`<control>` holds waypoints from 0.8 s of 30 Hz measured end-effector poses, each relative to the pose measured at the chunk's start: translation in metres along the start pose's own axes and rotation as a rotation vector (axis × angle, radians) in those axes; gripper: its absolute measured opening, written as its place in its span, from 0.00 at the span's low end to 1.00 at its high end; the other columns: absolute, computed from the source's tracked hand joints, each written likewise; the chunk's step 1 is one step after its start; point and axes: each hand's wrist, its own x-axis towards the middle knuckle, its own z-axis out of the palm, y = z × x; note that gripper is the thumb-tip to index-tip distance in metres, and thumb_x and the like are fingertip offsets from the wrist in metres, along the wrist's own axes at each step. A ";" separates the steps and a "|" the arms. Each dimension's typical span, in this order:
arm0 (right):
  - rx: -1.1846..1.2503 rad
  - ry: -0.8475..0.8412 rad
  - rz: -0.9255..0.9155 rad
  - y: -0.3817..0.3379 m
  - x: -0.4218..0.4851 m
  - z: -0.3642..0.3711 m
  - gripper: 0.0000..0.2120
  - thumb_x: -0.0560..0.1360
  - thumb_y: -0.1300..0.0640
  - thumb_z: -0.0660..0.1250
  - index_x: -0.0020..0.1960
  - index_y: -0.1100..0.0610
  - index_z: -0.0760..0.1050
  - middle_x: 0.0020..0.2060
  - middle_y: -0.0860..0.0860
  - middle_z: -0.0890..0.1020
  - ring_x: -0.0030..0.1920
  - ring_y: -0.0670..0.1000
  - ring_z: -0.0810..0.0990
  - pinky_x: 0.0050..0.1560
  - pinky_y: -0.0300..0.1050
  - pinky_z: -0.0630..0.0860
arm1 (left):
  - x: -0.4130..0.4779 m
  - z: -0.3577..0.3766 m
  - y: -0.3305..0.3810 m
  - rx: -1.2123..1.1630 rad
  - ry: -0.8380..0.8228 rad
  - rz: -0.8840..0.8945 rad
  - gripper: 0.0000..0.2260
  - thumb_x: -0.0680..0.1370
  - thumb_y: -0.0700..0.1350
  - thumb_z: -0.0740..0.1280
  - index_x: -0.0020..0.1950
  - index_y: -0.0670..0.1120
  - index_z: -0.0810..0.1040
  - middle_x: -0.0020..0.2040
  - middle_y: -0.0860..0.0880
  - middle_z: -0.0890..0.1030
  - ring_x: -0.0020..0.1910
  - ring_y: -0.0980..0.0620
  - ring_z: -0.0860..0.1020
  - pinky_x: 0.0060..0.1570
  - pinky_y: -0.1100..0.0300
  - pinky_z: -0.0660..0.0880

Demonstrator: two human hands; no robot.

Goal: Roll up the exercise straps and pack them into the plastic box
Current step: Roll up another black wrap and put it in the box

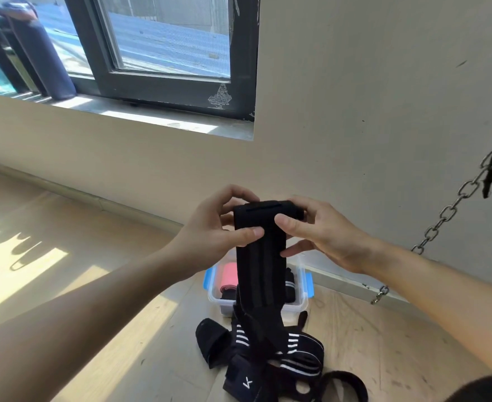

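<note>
A black exercise strap hangs in front of me, its top end folded over. My left hand pinches the strap's left edge near the top, and my right hand grips the right edge. Its lower end trails down to the floor. Under it stands a clear plastic box with blue clips, holding a pink band and a dark rolled strap. A pile of black straps with white stripes lies on the floor in front of the box.
The wooden floor meets a beige wall just behind the box. A metal chain hangs slanting at the right. A dark-framed window sits up on the left.
</note>
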 end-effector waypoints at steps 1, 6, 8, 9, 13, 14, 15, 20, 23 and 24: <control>0.011 -0.008 0.002 0.000 0.000 0.000 0.18 0.75 0.50 0.70 0.61 0.57 0.79 0.52 0.55 0.83 0.55 0.56 0.84 0.51 0.61 0.84 | 0.000 -0.001 -0.001 0.023 -0.004 0.015 0.16 0.75 0.35 0.76 0.59 0.47 0.77 0.51 0.43 0.84 0.52 0.41 0.83 0.52 0.40 0.83; 0.061 -0.019 0.005 0.000 0.000 0.001 0.17 0.74 0.51 0.71 0.61 0.57 0.79 0.53 0.59 0.82 0.54 0.59 0.84 0.48 0.56 0.84 | -0.001 -0.002 -0.005 0.073 -0.015 0.018 0.21 0.75 0.36 0.76 0.64 0.51 0.77 0.55 0.49 0.84 0.57 0.45 0.82 0.55 0.41 0.82; 0.045 0.007 -0.026 -0.001 0.001 0.002 0.15 0.73 0.54 0.74 0.59 0.56 0.80 0.50 0.60 0.81 0.52 0.57 0.84 0.46 0.55 0.84 | 0.000 -0.003 -0.006 0.057 -0.016 -0.023 0.23 0.75 0.35 0.76 0.66 0.52 0.76 0.56 0.50 0.83 0.57 0.47 0.82 0.55 0.47 0.83; 0.036 0.024 -0.046 -0.001 0.001 0.003 0.14 0.73 0.57 0.74 0.58 0.56 0.81 0.49 0.59 0.80 0.50 0.56 0.84 0.45 0.54 0.84 | 0.000 -0.003 -0.006 0.039 -0.024 -0.059 0.23 0.75 0.35 0.76 0.66 0.52 0.76 0.56 0.49 0.83 0.57 0.46 0.83 0.54 0.50 0.83; -0.013 0.058 -0.118 -0.003 0.000 0.004 0.15 0.74 0.66 0.74 0.59 0.56 0.80 0.49 0.60 0.82 0.46 0.52 0.83 0.43 0.49 0.83 | -0.001 -0.004 -0.001 -0.028 -0.123 -0.219 0.18 0.76 0.40 0.75 0.65 0.51 0.78 0.55 0.49 0.84 0.55 0.49 0.85 0.49 0.50 0.84; -0.020 0.059 -0.133 -0.003 0.000 0.004 0.16 0.74 0.67 0.74 0.60 0.56 0.79 0.50 0.61 0.82 0.46 0.52 0.83 0.44 0.48 0.83 | -0.002 -0.003 0.000 -0.046 -0.148 -0.235 0.16 0.77 0.42 0.74 0.64 0.51 0.78 0.54 0.51 0.85 0.55 0.50 0.85 0.47 0.52 0.84; -0.027 0.060 -0.151 -0.003 0.000 0.004 0.17 0.73 0.68 0.74 0.60 0.57 0.79 0.50 0.61 0.81 0.46 0.51 0.83 0.44 0.49 0.83 | -0.002 -0.002 0.001 -0.067 -0.158 -0.241 0.15 0.78 0.44 0.73 0.64 0.50 0.78 0.52 0.52 0.86 0.55 0.51 0.85 0.46 0.53 0.84; -0.143 0.104 -0.227 0.001 -0.001 0.004 0.22 0.70 0.72 0.76 0.60 0.55 0.78 0.50 0.58 0.82 0.52 0.53 0.82 0.50 0.54 0.84 | -0.001 0.000 0.001 -0.084 -0.086 -0.213 0.17 0.75 0.49 0.73 0.61 0.44 0.79 0.48 0.51 0.86 0.54 0.49 0.85 0.48 0.52 0.84; -0.102 0.085 -0.158 0.000 0.000 0.004 0.27 0.70 0.72 0.76 0.63 0.52 0.77 0.52 0.58 0.81 0.52 0.51 0.83 0.47 0.56 0.85 | 0.001 -0.002 0.001 -0.073 -0.056 -0.184 0.14 0.76 0.43 0.74 0.61 0.44 0.80 0.50 0.47 0.85 0.52 0.47 0.86 0.46 0.53 0.84; -0.057 0.056 -0.107 -0.001 0.000 0.002 0.26 0.71 0.70 0.76 0.64 0.51 0.76 0.54 0.58 0.81 0.53 0.52 0.84 0.47 0.58 0.85 | 0.002 -0.002 0.002 -0.073 -0.042 -0.173 0.14 0.76 0.41 0.75 0.61 0.44 0.80 0.49 0.47 0.85 0.51 0.46 0.86 0.45 0.54 0.83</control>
